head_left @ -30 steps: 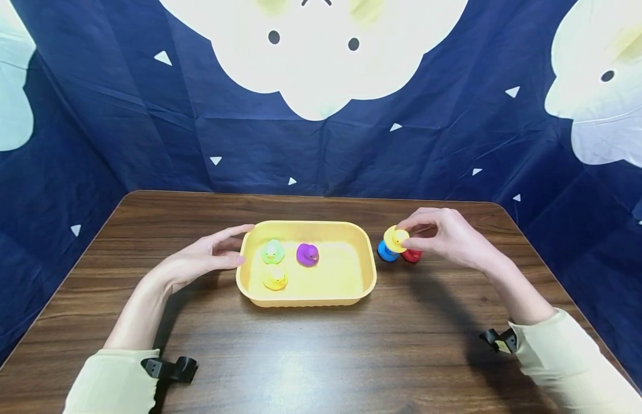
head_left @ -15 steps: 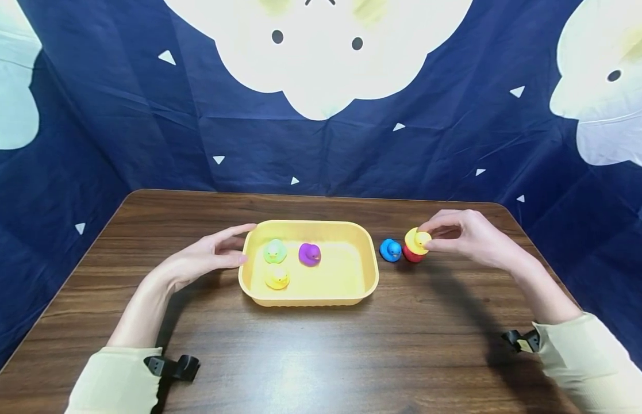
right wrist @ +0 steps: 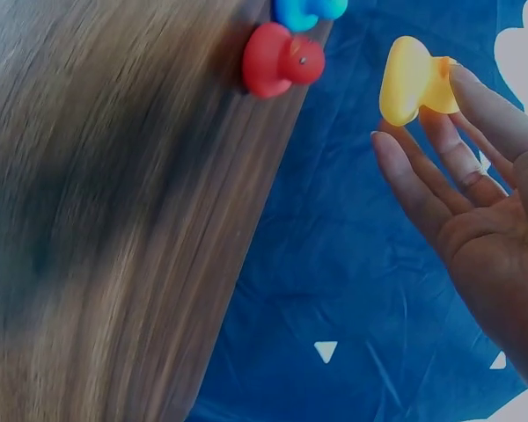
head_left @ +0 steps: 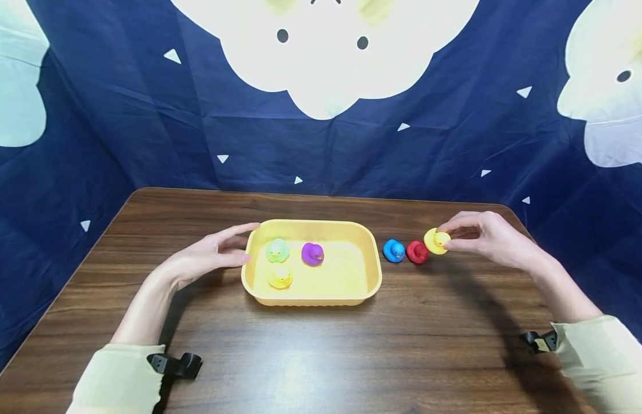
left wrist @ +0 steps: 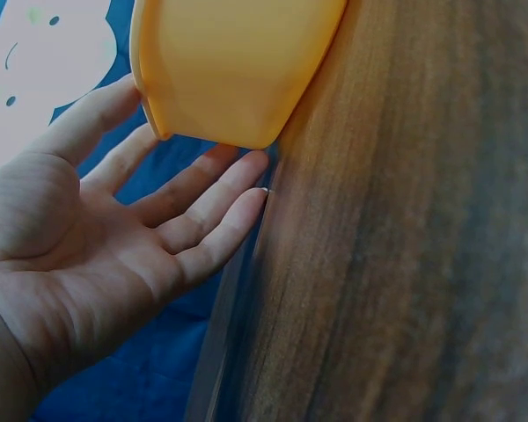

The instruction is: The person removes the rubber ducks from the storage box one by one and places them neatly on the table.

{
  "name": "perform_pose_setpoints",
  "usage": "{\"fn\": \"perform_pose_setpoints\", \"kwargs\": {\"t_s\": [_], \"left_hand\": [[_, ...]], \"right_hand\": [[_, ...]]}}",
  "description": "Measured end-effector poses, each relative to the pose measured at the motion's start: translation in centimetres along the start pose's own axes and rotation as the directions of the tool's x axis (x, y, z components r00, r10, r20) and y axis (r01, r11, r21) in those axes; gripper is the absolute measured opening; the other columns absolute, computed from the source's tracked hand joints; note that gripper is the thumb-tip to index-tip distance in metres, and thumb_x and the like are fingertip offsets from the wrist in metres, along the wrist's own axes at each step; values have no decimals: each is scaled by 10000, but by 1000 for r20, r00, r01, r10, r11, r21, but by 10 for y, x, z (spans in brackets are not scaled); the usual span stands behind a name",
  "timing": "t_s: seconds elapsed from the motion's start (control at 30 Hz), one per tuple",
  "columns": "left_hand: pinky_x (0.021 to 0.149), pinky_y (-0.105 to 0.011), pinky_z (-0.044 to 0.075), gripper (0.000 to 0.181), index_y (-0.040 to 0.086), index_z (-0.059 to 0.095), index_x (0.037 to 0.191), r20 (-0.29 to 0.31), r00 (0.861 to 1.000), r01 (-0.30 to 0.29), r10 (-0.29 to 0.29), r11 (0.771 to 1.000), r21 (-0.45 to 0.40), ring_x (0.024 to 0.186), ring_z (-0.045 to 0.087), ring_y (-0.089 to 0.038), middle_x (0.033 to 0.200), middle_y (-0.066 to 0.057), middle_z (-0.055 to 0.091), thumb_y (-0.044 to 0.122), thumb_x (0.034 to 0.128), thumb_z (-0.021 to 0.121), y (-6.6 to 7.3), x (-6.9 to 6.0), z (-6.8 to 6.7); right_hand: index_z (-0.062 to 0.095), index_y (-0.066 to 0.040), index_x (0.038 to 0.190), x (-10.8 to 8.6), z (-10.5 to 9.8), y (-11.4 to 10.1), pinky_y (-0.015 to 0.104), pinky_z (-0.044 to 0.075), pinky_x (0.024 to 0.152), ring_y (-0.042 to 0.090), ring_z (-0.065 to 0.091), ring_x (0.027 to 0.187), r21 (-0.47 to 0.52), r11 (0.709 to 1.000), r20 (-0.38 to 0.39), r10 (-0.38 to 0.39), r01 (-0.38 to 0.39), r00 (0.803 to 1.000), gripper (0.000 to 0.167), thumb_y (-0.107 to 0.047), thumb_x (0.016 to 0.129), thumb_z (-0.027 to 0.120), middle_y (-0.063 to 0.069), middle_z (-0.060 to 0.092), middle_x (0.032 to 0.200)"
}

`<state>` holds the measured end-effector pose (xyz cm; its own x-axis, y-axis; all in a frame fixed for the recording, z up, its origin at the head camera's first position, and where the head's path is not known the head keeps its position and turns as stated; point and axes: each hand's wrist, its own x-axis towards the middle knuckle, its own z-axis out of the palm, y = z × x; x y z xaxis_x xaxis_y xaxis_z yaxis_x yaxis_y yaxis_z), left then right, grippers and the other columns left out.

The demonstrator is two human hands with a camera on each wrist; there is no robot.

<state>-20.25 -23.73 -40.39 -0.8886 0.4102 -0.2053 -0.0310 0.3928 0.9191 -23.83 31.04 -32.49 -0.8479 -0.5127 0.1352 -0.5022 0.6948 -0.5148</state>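
Note:
In the head view my right hand [head_left: 478, 238] pinches a yellow rubber duck [head_left: 437, 241] between thumb and fingers. The right wrist view shows this yellow duck [right wrist: 409, 81] held off the wooden table. Just left of it on the table are a red duck [head_left: 417, 252] and a blue duck [head_left: 393, 250]. My left hand [head_left: 204, 256] touches the left end of a yellow plastic tub [head_left: 312, 302]. Its fingers [left wrist: 216, 198] are extended against the tub's outer wall in the left wrist view. Inside the tub sit a green duck [head_left: 277, 250], a purple duck [head_left: 312, 253] and another yellow duck [head_left: 280, 277].
The brown wooden table [head_left: 310, 356] spreads in front of the tub and out to both sides. Behind its far edge hangs a dark blue cloth [head_left: 269, 144] printed with white clouds and triangles.
My right hand has carried the yellow duck rightward, from over the blue duck, past the red one, to the red duck's right. The left hand stays at the tub.

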Motion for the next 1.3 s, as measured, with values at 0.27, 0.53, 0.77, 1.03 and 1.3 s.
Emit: {"fn": "perform_pose_setpoints", "kwargs": {"t_s": [0.27, 0.53, 0.77, 1.03, 1.3], "left_hand": [[1044, -315, 463, 684, 285, 370, 1590, -4, 1000, 0, 0, 1000, 2, 1426, 481, -341, 1547, -164, 503, 241, 984, 684, -1, 1, 0], [1050, -327, 460, 690, 278, 360, 1596, -3, 1000, 2, -2, 1000, 1, 1436, 471, -351, 1557, -169, 490, 239, 985, 679, 0, 0, -1], [1056, -342, 465, 689, 290, 362, 1593, -5, 1000, 4, -4, 1000, -2, 1438, 468, -353, 1558, -169, 489, 236, 986, 681, -1, 0, 0], [1053, -339, 466, 691, 292, 365, 1592, -10, 1000, 13, -13, 1000, 2, 1430, 474, -347, 1552, -166, 495, 241, 982, 686, 0, 0, 1], [1033, -295, 467, 691, 282, 363, 1593, -5, 1000, 7, -7, 1000, -8, 1434, 468, -349, 1556, -171, 488, 227, 983, 683, 0, 0, 1]], "right_hand": [[789, -186, 1080, -4, -4, 20, 135, 513, 741, -18, 664, 877, 39, 998, -20, 42, -42, 999, 227, -123, 866, 827, -29, 761, 1005], [784, -147, 1098, -4, -2, 37, 99, 498, 769, -48, 660, 904, 23, 999, -2, -31, 31, 1000, 239, -88, 869, 814, 22, 779, 1014], [786, -156, 1095, -4, 2, 47, 103, 495, 803, -58, 650, 929, 3, 999, 28, -37, 37, 999, 232, -95, 873, 811, 9, 781, 1019], [788, -158, 1080, -6, 6, 56, 117, 495, 805, -69, 638, 942, -4, 1000, 46, -31, 31, 998, 238, -88, 855, 822, 12, 782, 1019], [788, -174, 1065, -4, 14, 66, 100, 467, 852, -71, 631, 982, 13, 999, 69, -39, 38, 997, 243, -83, 843, 826, -2, 785, 1034]]}}
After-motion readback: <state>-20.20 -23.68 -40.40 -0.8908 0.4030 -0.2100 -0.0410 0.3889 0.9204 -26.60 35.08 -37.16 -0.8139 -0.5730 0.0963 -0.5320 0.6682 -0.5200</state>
